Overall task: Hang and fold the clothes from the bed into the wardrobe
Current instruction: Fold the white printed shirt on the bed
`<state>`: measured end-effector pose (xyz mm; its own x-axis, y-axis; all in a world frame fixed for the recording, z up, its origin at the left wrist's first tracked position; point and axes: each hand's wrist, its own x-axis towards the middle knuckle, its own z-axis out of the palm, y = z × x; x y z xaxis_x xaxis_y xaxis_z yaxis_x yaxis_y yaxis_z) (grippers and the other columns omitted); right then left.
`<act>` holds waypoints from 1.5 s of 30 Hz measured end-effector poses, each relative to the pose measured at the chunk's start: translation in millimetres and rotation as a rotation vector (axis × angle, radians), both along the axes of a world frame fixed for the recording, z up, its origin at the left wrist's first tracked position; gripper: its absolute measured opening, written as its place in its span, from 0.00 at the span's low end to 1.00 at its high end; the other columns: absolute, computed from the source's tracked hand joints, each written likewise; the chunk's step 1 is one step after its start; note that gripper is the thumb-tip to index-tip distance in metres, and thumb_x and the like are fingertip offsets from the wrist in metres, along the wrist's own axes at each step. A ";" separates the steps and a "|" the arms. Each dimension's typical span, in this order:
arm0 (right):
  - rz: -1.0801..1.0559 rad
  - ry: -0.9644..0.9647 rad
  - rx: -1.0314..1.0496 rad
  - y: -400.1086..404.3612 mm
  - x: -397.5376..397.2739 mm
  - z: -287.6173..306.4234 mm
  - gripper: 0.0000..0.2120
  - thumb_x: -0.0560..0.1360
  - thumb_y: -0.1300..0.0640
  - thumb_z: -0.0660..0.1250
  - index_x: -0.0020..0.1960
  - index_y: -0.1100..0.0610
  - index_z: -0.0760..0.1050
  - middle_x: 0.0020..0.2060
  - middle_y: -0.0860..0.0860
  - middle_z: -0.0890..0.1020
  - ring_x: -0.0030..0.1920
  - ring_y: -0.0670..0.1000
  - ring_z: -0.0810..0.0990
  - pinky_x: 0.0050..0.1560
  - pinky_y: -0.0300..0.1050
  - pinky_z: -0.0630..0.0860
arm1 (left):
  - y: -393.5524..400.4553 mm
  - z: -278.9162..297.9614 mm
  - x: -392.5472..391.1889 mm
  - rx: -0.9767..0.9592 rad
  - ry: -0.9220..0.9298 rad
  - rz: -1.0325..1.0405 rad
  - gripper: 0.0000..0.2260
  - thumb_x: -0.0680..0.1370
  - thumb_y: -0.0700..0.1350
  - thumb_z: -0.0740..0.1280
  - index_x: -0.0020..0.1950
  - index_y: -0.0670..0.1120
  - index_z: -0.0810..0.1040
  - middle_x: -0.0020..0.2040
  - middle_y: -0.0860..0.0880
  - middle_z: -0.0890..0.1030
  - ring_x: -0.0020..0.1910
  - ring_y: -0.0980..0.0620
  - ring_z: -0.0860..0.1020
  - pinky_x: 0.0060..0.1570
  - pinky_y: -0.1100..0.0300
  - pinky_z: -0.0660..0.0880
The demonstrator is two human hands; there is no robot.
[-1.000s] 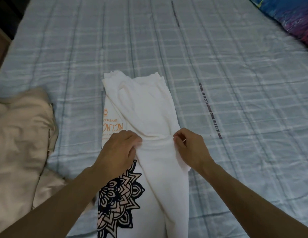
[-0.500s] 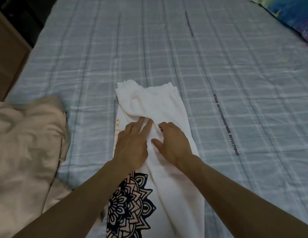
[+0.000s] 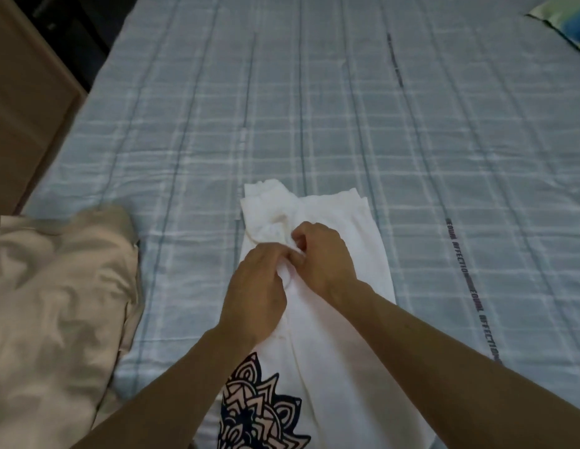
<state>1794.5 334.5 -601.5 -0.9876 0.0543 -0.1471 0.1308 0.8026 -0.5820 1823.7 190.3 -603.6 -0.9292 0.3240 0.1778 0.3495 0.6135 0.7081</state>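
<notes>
A white T-shirt (image 3: 350, 322) with a dark mandala print lies lengthwise on the bed, folded into a narrow strip. My left hand (image 3: 259, 286) and my right hand (image 3: 321, 257) meet over its upper part. Both pinch a small bunch of the white fabric between curled fingers and thumbs. The shirt's far end, beyond the hands, shows a rumpled sleeve or collar fold.
A beige garment (image 3: 55, 303) lies heaped at the left of the bed. The bed sheet (image 3: 314, 124) is pale blue plaid with a printed text stripe. A colourful pillow (image 3: 570, 24) sits at the far right corner. Brown furniture (image 3: 19, 85) stands left of the bed.
Half a second ago both hands lay flat, pressing the shirt. Now their fingers have curled and pinch the fabric near the middle. The camera view shifted, so the shirt sits further right.
</notes>
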 end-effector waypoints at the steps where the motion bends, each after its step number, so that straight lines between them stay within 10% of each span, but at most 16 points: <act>1: 0.018 0.001 0.007 -1.8 -5.1 -0.4 0.10 0.77 0.52 0.68 0.53 0.57 0.77 0.46 0.51 0.80 0.47 0.52 0.78 0.51 0.46 0.75 | -1.6 -0.6 -3.7 -0.005 0.023 0.027 0.20 0.74 0.31 0.58 0.56 0.53 0.76 0.53 0.58 0.77 0.52 0.56 0.77 0.56 0.61 0.74; 8: 0.023 0.108 -0.319 5.1 -13.4 23.1 0.04 0.79 0.59 0.63 0.47 0.56 0.76 0.43 0.47 0.81 0.44 0.47 0.77 0.50 0.39 0.73 | -15.5 5.7 -19.9 0.089 -0.072 0.307 0.08 0.79 0.37 0.64 0.56 0.43 0.78 0.53 0.51 0.78 0.50 0.52 0.78 0.52 0.56 0.77; 12: -0.046 -0.039 -0.754 14.8 -14.6 46.3 0.08 0.79 0.60 0.59 0.45 0.55 0.75 0.39 0.47 0.79 0.39 0.45 0.76 0.41 0.38 0.73 | -7.3 18.9 -34.3 0.384 -0.467 0.364 0.22 0.79 0.48 0.68 0.71 0.53 0.67 0.62 0.57 0.75 0.56 0.63 0.77 0.54 0.64 0.76; 17: -0.091 -0.135 -1.112 22.6 -21.6 59.9 0.08 0.74 0.57 0.59 0.43 0.51 0.77 0.39 0.50 0.82 0.40 0.49 0.80 0.40 0.43 0.79 | 5.3 39.5 -62.7 0.939 -0.802 0.353 0.40 0.71 0.44 0.76 0.76 0.57 0.59 0.62 0.50 0.82 0.55 0.49 0.83 0.55 0.49 0.80; 23: -0.311 -0.069 -0.649 38.7 -41.4 36.0 0.10 0.75 0.63 0.60 0.51 0.52 0.77 0.43 0.51 0.83 0.40 0.52 0.79 0.40 0.49 0.77 | 6.6 38.1 -93.5 0.699 -0.326 0.600 0.22 0.68 0.33 0.72 0.56 0.53 0.77 0.53 0.53 0.81 0.50 0.54 0.82 0.50 0.58 0.80; 28: -0.172 0.065 -0.087 45.2 -13.9 16.4 0.20 0.77 0.60 0.65 0.68 0.58 0.69 0.62 0.54 0.77 0.60 0.55 0.76 0.60 0.41 0.67 | -1.5 5.8 -79.3 0.072 -0.404 0.422 0.23 0.73 0.42 0.73 0.66 0.54 0.73 0.68 0.52 0.70 0.61 0.54 0.72 0.56 0.63 0.66; 38: 0.001 -0.030 -0.270 9.9 -5.6 16.0 0.26 0.75 0.50 0.71 0.71 0.51 0.67 0.64 0.48 0.76 0.62 0.48 0.75 0.67 0.45 0.71 | 2.5 25.4 -89.0 0.535 -0.542 0.576 0.15 0.74 0.37 0.72 0.55 0.53 0.83 0.55 0.53 0.82 0.52 0.52 0.82 0.56 0.50 0.81; 45: -0.068 0.037 -0.185 18.3 -26.6 22.4 0.27 0.77 0.55 0.69 0.74 0.56 0.66 0.69 0.52 0.73 0.67 0.53 0.73 0.70 0.47 0.68 | 6.3 31.6 -82.0 0.512 -0.433 0.467 0.20 0.75 0.38 0.70 0.66 0.49 0.77 0.69 0.54 0.73 0.64 0.55 0.76 0.65 0.52 0.75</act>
